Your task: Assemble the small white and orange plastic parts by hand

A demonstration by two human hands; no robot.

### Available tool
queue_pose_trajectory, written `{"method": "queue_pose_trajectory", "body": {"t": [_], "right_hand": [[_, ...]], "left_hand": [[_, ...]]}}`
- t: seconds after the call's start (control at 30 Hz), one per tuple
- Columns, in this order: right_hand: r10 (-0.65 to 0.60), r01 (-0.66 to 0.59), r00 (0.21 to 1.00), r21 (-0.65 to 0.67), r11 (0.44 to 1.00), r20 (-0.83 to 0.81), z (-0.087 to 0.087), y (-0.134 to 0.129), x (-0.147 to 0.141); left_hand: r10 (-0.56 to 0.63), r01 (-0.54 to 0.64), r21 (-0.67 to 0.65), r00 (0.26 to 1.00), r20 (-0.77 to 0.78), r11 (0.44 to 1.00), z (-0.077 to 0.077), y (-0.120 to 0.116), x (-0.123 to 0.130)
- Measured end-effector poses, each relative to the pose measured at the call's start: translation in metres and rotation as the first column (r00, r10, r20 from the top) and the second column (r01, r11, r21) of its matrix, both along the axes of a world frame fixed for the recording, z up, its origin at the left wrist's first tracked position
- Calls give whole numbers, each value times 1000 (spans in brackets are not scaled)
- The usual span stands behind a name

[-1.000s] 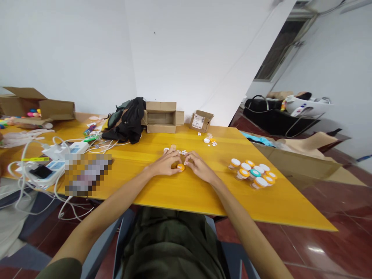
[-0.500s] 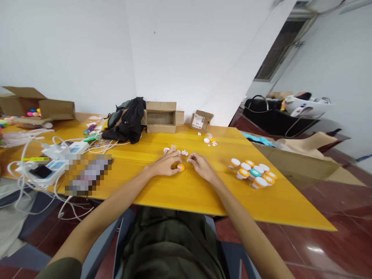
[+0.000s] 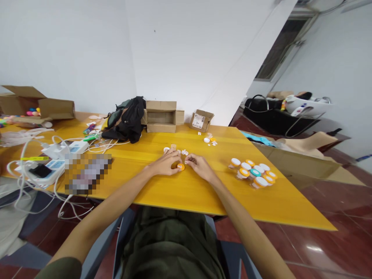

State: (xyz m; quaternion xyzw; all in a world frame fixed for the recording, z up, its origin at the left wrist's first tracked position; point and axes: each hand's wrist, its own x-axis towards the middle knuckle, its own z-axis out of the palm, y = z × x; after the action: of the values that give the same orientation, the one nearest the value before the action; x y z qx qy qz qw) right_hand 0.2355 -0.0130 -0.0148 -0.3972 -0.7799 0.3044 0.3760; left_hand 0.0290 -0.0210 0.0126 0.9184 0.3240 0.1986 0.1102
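Note:
My left hand (image 3: 166, 163) rests on the table with its thumb against the edge of a round orange lid (image 3: 181, 167), its fingers curved around the far side. Just right of the lid, my right hand (image 3: 200, 166) is closed in a pinch on a small white piece (image 3: 186, 162), too small to make out well. Several white cut-out discs (image 3: 185, 152) lie beyond the fingertips. Behind my left fingers a white round cap (image 3: 166, 150) is partly covered.
To the right stand several clear jars with white, orange and teal lids (image 3: 255, 173). An open cardboard box (image 3: 161, 117), a smaller box (image 3: 201, 120) and a black backpack (image 3: 128, 122) line the wall. More caps (image 3: 206, 140) lie far right. Power strips (image 3: 62, 161) with cables sit left.
My right hand has shifted slightly left, bringing its pinched fingertips closer to the orange lid. My left hand and the lid have stayed in place.

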Motion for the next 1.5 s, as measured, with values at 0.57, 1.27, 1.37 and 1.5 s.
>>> {"method": "queue_pose_trajectory", "body": {"t": [0.57, 1.27, 1.37, 1.5], "right_hand": [[-143, 87, 969, 267, 960, 199, -6, 2, 12], [-18, -57, 970, 297, 953, 243, 7, -12, 0], [26, -106, 965, 297, 949, 262, 10, -14, -2], [49, -134, 958, 289, 948, 283, 10, -15, -6]], "left_hand": [[2, -2, 5, 1000, -5, 1000, 0, -1, 0], [17, -17, -33, 1000, 14, 999, 4, 5, -4], [16, -15, -39, 1000, 10, 999, 3, 4, -2], [26, -26, -41, 1000, 14, 999, 3, 4, -1]]}}
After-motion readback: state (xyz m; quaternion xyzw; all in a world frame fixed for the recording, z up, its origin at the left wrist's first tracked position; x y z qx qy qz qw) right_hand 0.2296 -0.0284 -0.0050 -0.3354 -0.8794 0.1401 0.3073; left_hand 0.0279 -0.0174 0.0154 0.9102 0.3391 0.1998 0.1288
